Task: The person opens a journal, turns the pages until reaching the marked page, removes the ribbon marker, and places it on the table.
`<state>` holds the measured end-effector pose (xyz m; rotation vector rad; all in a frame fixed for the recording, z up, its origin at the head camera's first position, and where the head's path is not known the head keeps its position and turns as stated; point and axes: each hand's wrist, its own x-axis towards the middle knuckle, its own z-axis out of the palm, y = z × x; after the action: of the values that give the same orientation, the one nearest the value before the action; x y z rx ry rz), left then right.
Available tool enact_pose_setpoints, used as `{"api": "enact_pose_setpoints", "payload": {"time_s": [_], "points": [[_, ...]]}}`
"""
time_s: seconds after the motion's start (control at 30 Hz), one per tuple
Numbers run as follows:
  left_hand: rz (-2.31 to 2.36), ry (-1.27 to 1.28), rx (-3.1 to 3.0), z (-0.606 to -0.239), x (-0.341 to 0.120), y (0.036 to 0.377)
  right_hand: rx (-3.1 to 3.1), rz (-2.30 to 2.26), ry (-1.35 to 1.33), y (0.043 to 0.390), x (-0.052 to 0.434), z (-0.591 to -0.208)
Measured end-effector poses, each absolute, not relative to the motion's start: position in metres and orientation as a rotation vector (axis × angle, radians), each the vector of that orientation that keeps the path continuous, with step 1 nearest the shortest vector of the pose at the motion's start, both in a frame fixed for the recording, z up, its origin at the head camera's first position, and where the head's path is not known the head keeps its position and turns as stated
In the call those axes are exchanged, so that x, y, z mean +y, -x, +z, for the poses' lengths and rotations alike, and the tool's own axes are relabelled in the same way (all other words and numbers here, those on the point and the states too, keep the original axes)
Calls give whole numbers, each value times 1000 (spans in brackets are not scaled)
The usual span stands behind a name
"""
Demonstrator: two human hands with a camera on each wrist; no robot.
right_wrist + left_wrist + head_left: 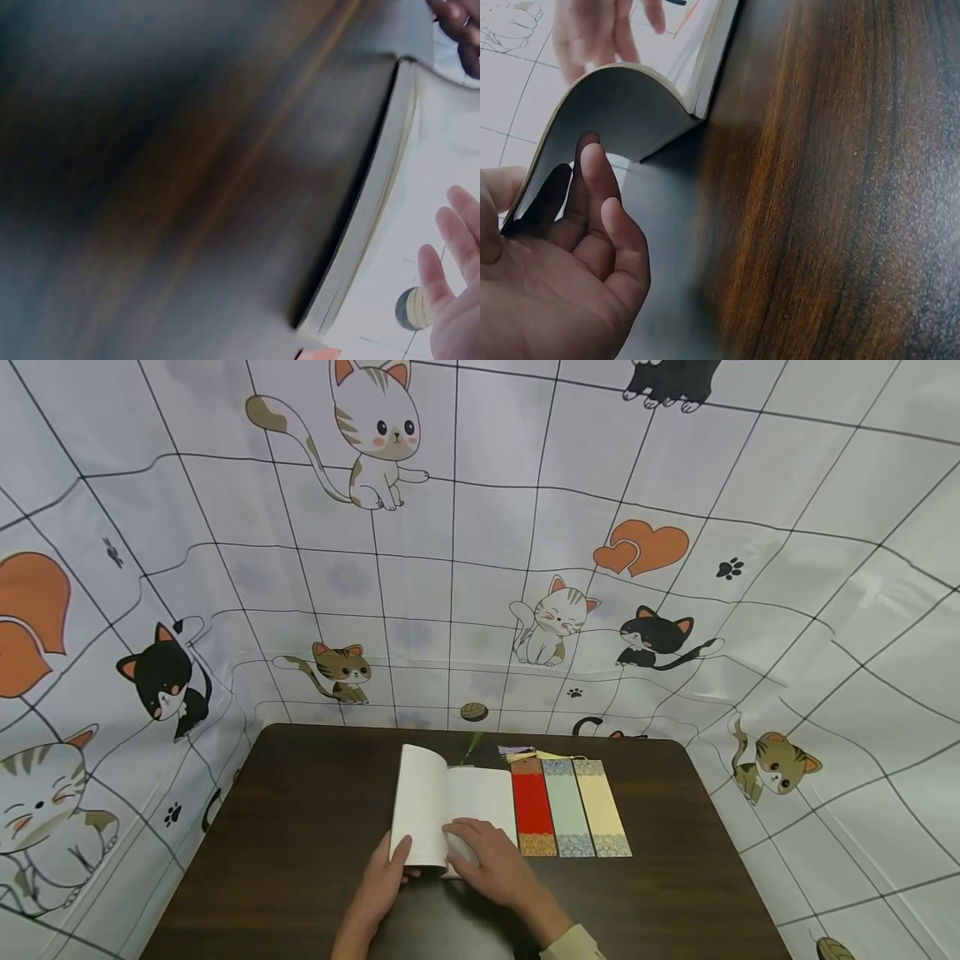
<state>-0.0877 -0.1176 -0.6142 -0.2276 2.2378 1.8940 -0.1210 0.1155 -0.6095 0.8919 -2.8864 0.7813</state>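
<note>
An open book [422, 802] with blank white pages lies on the dark table, its left side lifted and bent. My left hand [380, 883] grips that raised side, thumb over the page and fingers behind it. The dark underside of the cover [626, 105] arches over those fingers in the left wrist view. Across the inner fold, my right hand [491, 864] rests over the right-hand page [483, 789] with its fingers extended. The right wrist view shows the right fingers [457, 232] loosely straight above the white paper. A green tassel [472, 745] sticks out beyond the book's top edge.
Right of the book lie three bookmarks side by side: a red one [533, 806], a pale green one [567, 806] and a cream one [602, 806]. Tassels [536, 753] spread at their tops. A cat-patterned curtain [420, 585] surrounds the wooden table [300, 810].
</note>
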Motion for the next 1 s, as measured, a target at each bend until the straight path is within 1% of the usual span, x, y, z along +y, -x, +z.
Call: {"api": "enact_pose_setpoints", "payload": {"time_s": [0.23, 0.4, 0.7, 1.0], "points": [[1875, 237, 2250, -614, -117, 90, -3019, 497, -877, 131, 133, -613], [1868, 256, 2241, -613, -116, 90, -3098, 370, -886, 132, 141, -614], [1848, 280, 2218, -620, -118, 84, -3134, 395, -901, 126, 144, -622], [1859, 278, 2241, -618, -116, 90, -3138, 435, -920, 130, 149, -616]]}}
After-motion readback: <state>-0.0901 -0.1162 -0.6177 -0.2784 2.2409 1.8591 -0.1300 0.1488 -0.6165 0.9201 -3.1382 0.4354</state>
